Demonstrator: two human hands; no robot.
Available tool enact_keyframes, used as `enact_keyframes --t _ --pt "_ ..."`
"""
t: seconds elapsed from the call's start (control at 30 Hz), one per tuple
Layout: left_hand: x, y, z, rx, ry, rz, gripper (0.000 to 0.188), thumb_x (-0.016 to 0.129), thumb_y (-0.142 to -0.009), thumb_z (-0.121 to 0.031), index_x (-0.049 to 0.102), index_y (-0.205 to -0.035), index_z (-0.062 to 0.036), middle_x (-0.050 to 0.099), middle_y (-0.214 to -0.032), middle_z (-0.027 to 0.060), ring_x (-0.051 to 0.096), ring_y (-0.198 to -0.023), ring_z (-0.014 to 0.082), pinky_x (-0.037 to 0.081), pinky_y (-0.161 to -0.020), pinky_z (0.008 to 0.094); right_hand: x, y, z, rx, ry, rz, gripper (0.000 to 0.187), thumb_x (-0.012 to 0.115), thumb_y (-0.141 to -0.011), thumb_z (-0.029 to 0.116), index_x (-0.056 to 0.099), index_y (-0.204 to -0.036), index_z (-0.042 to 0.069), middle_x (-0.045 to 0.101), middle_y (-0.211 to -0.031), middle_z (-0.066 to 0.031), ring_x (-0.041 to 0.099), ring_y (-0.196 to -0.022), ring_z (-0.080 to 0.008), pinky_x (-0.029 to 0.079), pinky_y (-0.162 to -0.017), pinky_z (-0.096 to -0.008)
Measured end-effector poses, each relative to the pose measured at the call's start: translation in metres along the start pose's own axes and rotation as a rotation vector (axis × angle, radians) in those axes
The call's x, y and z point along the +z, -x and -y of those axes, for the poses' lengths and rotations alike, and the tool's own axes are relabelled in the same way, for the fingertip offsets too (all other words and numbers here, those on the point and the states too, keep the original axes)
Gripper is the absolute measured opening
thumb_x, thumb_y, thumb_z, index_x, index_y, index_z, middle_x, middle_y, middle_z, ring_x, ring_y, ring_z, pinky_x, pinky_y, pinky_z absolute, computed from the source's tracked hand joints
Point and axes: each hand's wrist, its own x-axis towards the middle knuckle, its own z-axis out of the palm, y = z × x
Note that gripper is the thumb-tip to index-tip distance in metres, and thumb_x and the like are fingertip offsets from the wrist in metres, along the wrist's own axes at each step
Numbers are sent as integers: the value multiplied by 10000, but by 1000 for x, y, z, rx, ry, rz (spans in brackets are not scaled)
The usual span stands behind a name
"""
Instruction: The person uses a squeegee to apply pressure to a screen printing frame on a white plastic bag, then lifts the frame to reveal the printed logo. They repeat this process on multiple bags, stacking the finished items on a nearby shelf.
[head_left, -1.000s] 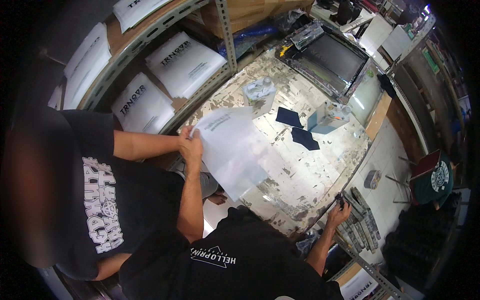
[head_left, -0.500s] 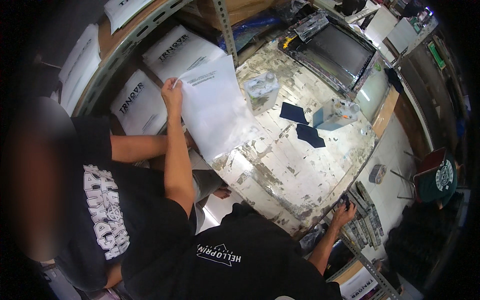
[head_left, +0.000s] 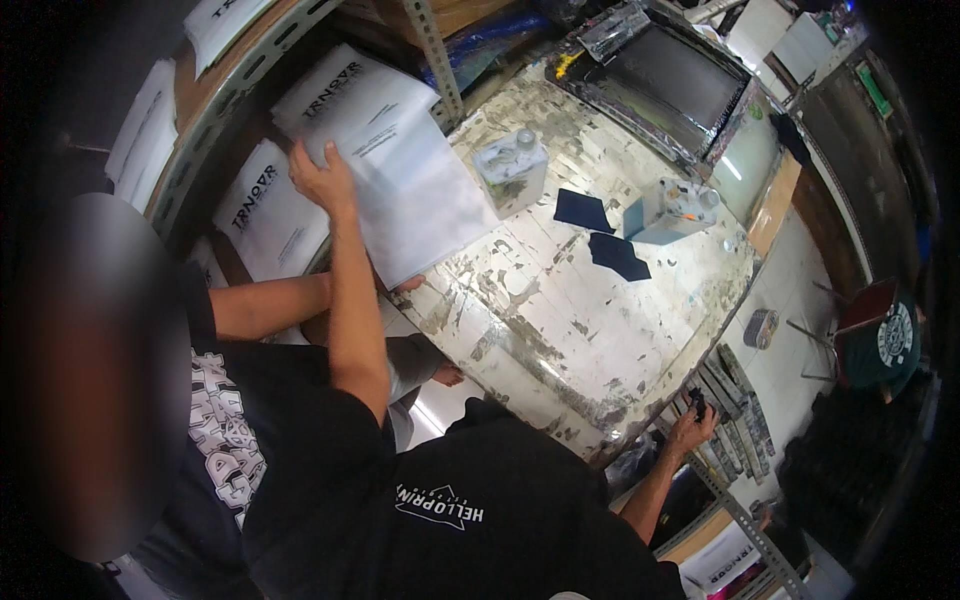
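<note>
Sheet (head_left: 425, 205), white and printed, extends from shelved stack (head_left: 312, 85) across counter (head_left: 560, 350) corner. Left hand (head_left: 322, 180): fingers released, spread beside it. Right hand (head_left: 692, 430): fingers grasping small dark item (head_left: 697, 402). Level support likely prevents creasing.

I'm in what looks like a screen-printing workshop — my worktable (head_left: 620, 330) is blotched and flaking, and a dark framed screen (head_left: 668, 85) and cloudy plastic jugs (head_left: 514, 176) stand on it. To my left, slotted-metal shelving (head_left: 437, 62) holds stacks of printed white sheets (head_left: 270, 222).
</note>
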Motion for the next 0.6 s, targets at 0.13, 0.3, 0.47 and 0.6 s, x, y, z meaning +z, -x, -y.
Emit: enact_keyframes --t 0.13,0.3,0.47,0.6 --pt "-61 89 -120 -57 365 167 379 696 -869 -36 605 -1233 19 634 -1135 142 584 -999 281 445 -868 397 -44 21 46 232 27 181 274 562 -858 14 666 -1104 -48 639 -1118 -226 597 -1078 -401 468 -960 -437" --pt "-139 232 -221 7 842 824 402 701 -877 -25 595 -1265 -6 631 -1149 124 578 -1000 238 450 -857 358 -75 87 -4 293 39 88 316 661 -789 92 724 -1095 48 644 -1129 -251 597 -1090 -440 467 -979 -477" --pt "-198 318 -279 525 704 1378 705 683 -894 -384 465 -1469 -38 430 -1531 200 377 -1421 398 235 -1153 583 -128 205 -36 463 62 -133 255 672 -766 -9 703 -1019 -8 646 -965 -192 635 -922 -378 500 -875 -447" --pt "-223 371 -266 859 403 1518 938 552 -888 -655 287 -1577 -77 190 -1656 189 129 -1537 380 39 -1186 660 -174 315 -56 683 338 -86 198 693 -772 10 702 -970 7 649 -941 -185 632 -916 -377 495 -870 -469"
